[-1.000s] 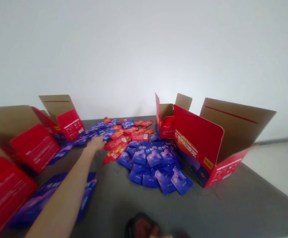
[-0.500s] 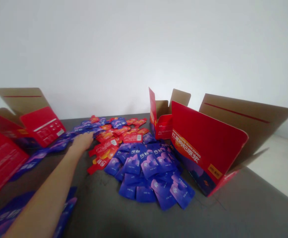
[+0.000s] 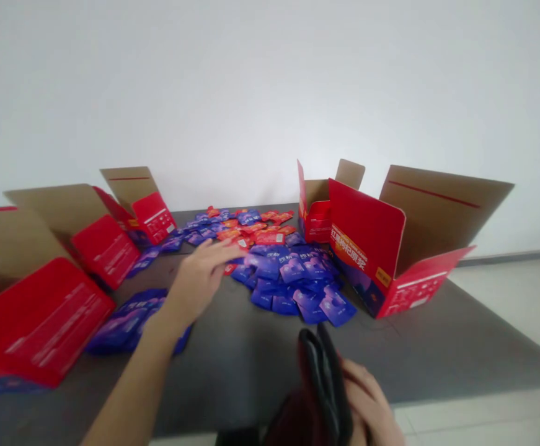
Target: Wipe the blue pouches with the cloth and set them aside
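My left hand (image 3: 202, 269) reaches over the table to the left edge of the pile of blue-purple pouches (image 3: 300, 269). Its blurred fingertips look closed on a blue-purple pouch (image 3: 255, 261) at that edge. Low in front, my right hand (image 3: 369, 399) grips a dark, glossy, folded thing (image 3: 328, 378) with a dark red side, whose kind I cannot make out. Red-orange pouches (image 3: 270, 238) lie behind the blue pile, mixed with more blue ones. Another stack of blue pouches (image 3: 128, 319) rests under and left of my left forearm.
An open red carton (image 3: 367, 229) stands right of the pile, with a smaller open one (image 3: 318, 220) behind it. More open red cartons (image 3: 65, 310) line the left side. The grey table (image 3: 455, 347) ends at the right, and a white wall rises behind.
My left hand has moved from the far pouches rightward and nearer, to the blue pile. My right hand with the dark thing has come into view. The view has shifted, showing more left cartons.
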The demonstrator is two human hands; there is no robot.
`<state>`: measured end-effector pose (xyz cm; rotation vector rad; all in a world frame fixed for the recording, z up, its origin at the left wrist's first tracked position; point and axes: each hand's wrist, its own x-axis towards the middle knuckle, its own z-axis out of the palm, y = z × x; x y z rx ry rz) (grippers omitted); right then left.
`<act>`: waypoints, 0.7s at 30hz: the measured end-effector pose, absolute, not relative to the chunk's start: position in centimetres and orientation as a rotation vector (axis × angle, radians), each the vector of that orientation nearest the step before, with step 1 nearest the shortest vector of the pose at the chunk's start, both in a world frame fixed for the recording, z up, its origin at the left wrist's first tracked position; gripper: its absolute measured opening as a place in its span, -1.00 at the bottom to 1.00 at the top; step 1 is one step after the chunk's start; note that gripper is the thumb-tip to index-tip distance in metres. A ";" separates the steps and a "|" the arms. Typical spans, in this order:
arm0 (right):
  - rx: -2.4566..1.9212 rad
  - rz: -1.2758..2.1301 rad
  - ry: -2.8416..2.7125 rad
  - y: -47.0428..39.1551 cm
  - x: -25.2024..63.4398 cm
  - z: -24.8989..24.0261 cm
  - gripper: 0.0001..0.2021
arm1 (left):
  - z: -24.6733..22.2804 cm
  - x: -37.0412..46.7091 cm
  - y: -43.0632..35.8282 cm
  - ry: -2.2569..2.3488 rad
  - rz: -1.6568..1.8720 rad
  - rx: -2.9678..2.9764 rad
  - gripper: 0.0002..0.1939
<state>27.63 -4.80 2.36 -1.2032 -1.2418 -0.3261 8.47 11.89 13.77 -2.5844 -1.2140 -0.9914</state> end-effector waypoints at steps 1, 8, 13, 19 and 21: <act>-1.161 -0.290 -1.140 -5.1 27.9 2.9 -0.81 | 12.8 8.7 10.4 -1.206 -0.958 -2.648 -0.62; -1.064 -0.152 -0.888 -6.7 29.6 4.3 -0.87 | 4.5 8.2 5.5 -1.327 -0.557 -2.954 -0.42; -1.093 -0.133 -0.891 -7.7 29.5 4.0 -0.86 | 2.0 6.1 4.1 -1.635 -0.274 -2.712 -0.20; -1.077 -0.175 -1.142 -7.6 30.6 4.0 -0.80 | 3.5 10.4 0.9 -1.692 -0.543 -2.458 -0.55; -1.094 -0.207 -1.133 -7.4 30.9 4.1 -0.79 | 3.4 13.0 0.4 -1.788 -0.514 -2.489 -0.55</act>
